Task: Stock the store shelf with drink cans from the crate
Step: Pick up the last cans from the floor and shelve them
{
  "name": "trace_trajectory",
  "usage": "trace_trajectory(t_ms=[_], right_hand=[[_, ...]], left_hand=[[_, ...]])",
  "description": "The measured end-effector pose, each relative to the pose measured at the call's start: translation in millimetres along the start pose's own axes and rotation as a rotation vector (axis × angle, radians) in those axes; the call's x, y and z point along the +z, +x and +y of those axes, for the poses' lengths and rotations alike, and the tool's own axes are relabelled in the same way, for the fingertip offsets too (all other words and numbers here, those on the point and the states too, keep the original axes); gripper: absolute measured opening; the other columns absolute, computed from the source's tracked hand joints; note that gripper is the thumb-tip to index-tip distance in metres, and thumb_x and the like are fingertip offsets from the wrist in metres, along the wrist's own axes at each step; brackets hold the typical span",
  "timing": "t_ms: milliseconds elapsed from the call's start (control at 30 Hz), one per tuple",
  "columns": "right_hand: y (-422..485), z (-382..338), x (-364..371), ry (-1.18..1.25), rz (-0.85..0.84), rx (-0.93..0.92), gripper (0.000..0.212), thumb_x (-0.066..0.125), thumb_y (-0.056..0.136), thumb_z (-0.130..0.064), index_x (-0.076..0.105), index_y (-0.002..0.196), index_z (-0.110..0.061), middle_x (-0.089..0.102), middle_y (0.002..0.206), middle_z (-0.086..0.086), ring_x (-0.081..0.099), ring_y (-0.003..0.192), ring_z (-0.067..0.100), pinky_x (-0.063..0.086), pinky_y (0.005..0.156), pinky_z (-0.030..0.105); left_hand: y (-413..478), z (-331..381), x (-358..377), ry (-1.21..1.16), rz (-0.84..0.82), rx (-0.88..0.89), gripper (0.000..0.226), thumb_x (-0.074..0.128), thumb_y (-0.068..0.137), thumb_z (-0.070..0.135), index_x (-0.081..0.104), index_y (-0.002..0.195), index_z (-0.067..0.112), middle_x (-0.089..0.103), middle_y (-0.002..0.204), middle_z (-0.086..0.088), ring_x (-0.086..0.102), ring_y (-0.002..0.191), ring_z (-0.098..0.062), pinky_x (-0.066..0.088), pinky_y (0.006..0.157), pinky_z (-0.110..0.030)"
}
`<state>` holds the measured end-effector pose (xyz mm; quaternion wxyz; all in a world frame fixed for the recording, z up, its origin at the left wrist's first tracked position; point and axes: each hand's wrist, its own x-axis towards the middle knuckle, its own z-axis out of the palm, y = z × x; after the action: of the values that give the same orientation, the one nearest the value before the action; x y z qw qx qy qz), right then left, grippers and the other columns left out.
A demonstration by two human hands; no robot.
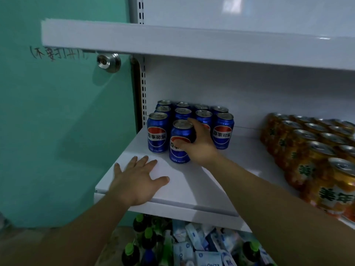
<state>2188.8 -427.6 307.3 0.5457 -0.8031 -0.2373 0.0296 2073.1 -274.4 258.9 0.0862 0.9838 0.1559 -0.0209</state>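
Gripping blue can (180, 141), right hand (197, 143) hides label | left hand (137, 180) flat, empty

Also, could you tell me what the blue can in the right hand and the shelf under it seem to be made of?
The blue can held by the right hand looks like thin metal, probably aluminium: bare silvery rim and top, glossy printed wall. The shelf looks like white painted sheet metal, smooth and slightly shiny with a folded front lip; the coating type is unclear.

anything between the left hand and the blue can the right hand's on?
Nothing. In the head view, only bare white shelf separates the flat left hand from the blue can gripped by the right hand.
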Motion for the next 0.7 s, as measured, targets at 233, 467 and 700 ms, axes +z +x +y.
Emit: trace_trajectory(t_ms=[233, 467, 700], right_hand=[[20.8, 5.6, 1.6, -0.057, 0.013, -0.010, 0.084, 0.073, 0.085, -0.028, 0.021, 0.151, -0.031, 0.032, 0.154, -0.006, 0.036, 0.137, 0.017, 0.037, 0.108, 0.033], [27.4, 7.1, 7.5, -0.079, 0.042, 0.006, 0.084, 0.071, 0.087, -0.027, 0.018, 0.152, -0.031, 0.032, 0.154, -0.005, 0.036, 0.138, 0.019, 0.037, 0.109, 0.034], [2.6, -24.6, -21.8, -0.237, -0.010, 0.083, 0.091, 0.070, 0.084, -0.042, 0.015, 0.154, -0.022, 0.032, 0.155, 0.000, 0.037, 0.138, 0.023, 0.037, 0.106, 0.031]], left_hand=[[0.5, 0.4, 0.9, -0.014, 0.009, -0.002, 0.078, 0.025, 0.084, 0.077, 0.009, 0.150, 0.040, -0.001, 0.160, 0.014, -0.005, 0.147, -0.012, -0.004, 0.116, -0.054], [0.2, 0.5, -0.7, -0.013, 0.004, -0.004, 0.078, 0.024, 0.084, 0.077, 0.008, 0.150, 0.039, -0.002, 0.160, 0.014, -0.005, 0.147, -0.012, -0.004, 0.116, -0.054], [-4.3, -1.8, -10.4, -0.090, -0.064, 0.011, 0.079, 0.035, 0.085, 0.074, 0.012, 0.151, 0.037, 0.002, 0.161, 0.009, -0.002, 0.148, -0.014, -0.005, 0.116, -0.055]])
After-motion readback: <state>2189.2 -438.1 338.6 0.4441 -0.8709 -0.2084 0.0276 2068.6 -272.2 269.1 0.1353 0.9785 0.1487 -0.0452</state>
